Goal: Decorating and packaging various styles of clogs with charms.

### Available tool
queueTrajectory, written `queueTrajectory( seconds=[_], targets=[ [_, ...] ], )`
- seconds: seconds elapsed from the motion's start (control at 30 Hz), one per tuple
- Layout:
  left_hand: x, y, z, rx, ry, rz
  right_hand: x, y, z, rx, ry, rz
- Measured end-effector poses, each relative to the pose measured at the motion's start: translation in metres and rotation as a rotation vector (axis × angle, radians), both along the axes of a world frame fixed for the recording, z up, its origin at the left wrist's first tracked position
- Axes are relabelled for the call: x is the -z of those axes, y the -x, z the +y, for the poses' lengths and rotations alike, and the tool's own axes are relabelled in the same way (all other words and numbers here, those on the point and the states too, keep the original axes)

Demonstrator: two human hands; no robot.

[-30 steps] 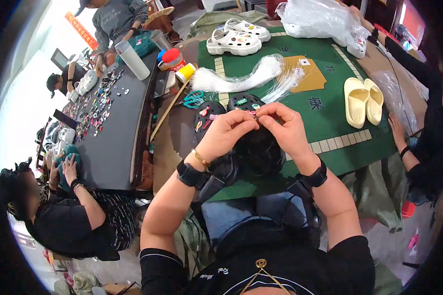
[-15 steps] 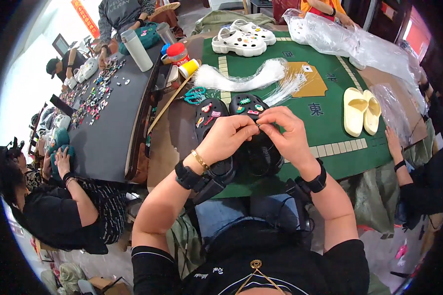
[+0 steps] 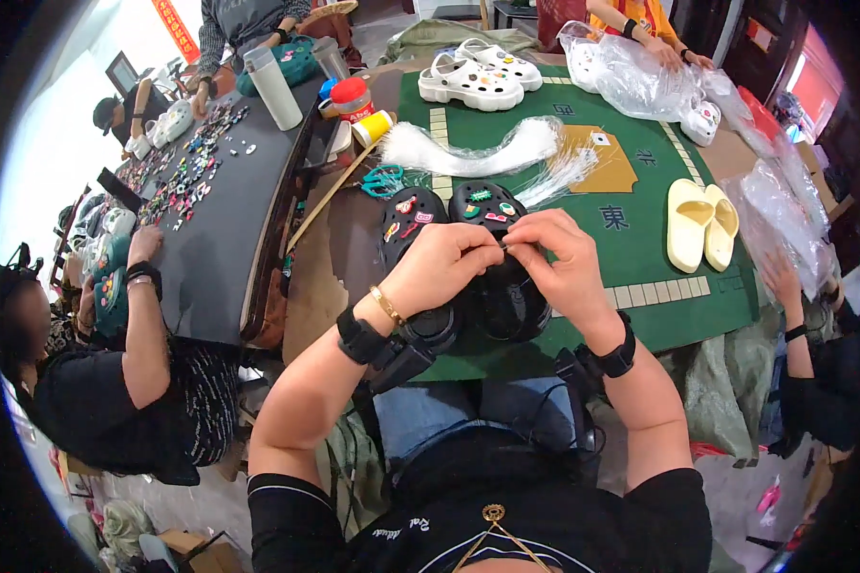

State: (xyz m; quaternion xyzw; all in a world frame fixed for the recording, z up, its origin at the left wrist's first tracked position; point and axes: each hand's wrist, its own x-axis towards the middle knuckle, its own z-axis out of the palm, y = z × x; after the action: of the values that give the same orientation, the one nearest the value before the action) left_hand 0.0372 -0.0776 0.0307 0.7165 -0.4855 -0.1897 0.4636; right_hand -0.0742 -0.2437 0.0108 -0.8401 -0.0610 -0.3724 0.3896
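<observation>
A pair of black clogs with colourful charms lies in front of me, toes pointing away: a left clog [image 3: 413, 212] and a right clog [image 3: 516, 306]. Above the right clog, my left hand [image 3: 446, 260] and my right hand [image 3: 559, 253] meet, thumbs and forefingers pinched together. Something small and dark shows between the fingertips, too little to name. Beyond the toes lies a bundle of white plastic strands [image 3: 459, 158]. Teal-handled scissors [image 3: 382, 181] rest left of it.
White clogs [image 3: 473, 81] stand on the green mat [image 3: 631, 253], cream slides [image 3: 688, 229] at right. A yellow spool [image 3: 373, 128] and red-lidded jar [image 3: 352, 100] sit near the dark table [image 3: 222, 248], which holds scattered charms [image 3: 186, 177]. Co-workers sit around; clear plastic bags [image 3: 640, 81] lie far right.
My hands keep the same pinch over the right clog. At left, a co-worker's hand has moved up to the charms. At far right, another person's hand and the plastic bags have shifted.
</observation>
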Motion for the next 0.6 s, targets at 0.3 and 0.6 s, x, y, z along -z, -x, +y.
queueTrajectory(
  seconds=[0.3,0.6],
  targets=[
    [0.0018,-0.0005,0.0015,-0.003,-0.023,-0.108,0.0013,-0.0005,-0.0006,0.001,0.110,0.009],
    [0.0068,-0.0003,0.0006,-0.003,0.007,-0.099,0.0015,-0.0002,-0.0009,-0.014,0.110,0.010]
  ],
)
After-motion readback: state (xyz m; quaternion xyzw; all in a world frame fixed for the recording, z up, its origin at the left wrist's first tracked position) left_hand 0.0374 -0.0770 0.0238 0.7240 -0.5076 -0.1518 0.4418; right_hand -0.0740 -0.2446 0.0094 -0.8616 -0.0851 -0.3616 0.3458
